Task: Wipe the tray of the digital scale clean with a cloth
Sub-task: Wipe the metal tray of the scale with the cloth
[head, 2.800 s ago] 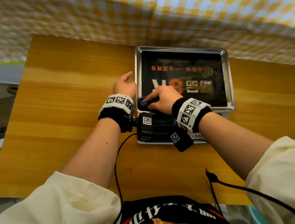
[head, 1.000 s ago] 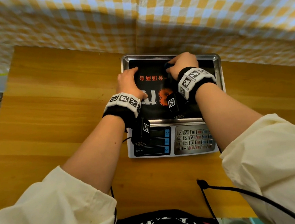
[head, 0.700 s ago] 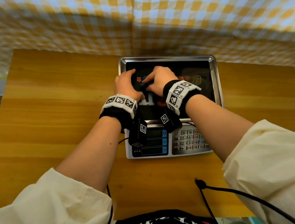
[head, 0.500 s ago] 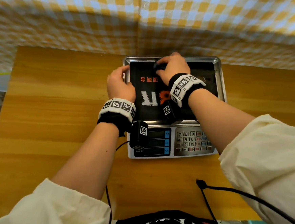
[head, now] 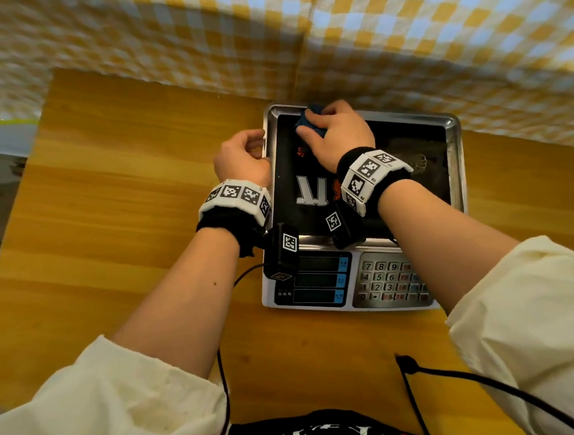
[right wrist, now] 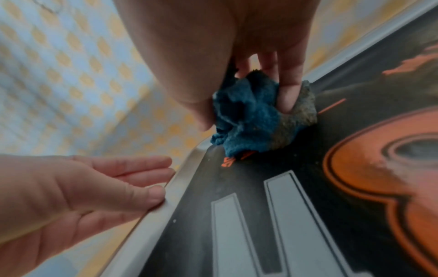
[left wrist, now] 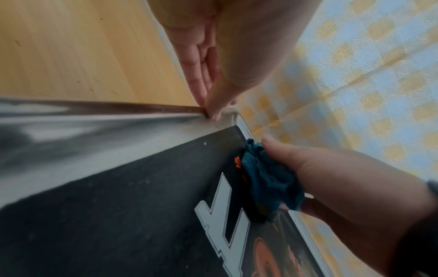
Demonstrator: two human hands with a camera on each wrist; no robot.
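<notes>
Two forearms in rolled-up cream sleeves [head: 544, 317] reach forward over a honey-coloured wooden tabletop [head: 115, 237], each wrist wrapped in a black band carrying white blocks printed with square black-and-white markers [head: 234, 195]. Thin black cables [head: 470, 379] trail across the near edge of the wood. Nearest on the table sits the grey digital scale [head: 347, 281], with three dark display windows on its front panel and a numeric keypad [head: 392, 283] to their right. Above that panel lies the shallow rectangular stainless-steel tray [head: 455, 169], its floor covered by a black sheet with white and orange printing.

The left hand [head: 240, 159] is at the tray's left rim near the far corner; the wrist views show its thumb on top of the rim and its fingers lying straight along the outside, so it braces the tray without closing round it.

The right hand [head: 335, 134] is inside the tray at the far left corner, fingers and thumb bunched round a crumpled dark blue cloth [head: 307, 124] with a greyish soiled patch. The cloth is pressed against the black sheet just inside the far rim.

Beyond the table hangs a yellow-and-white checked fabric [head: 400, 19].
</notes>
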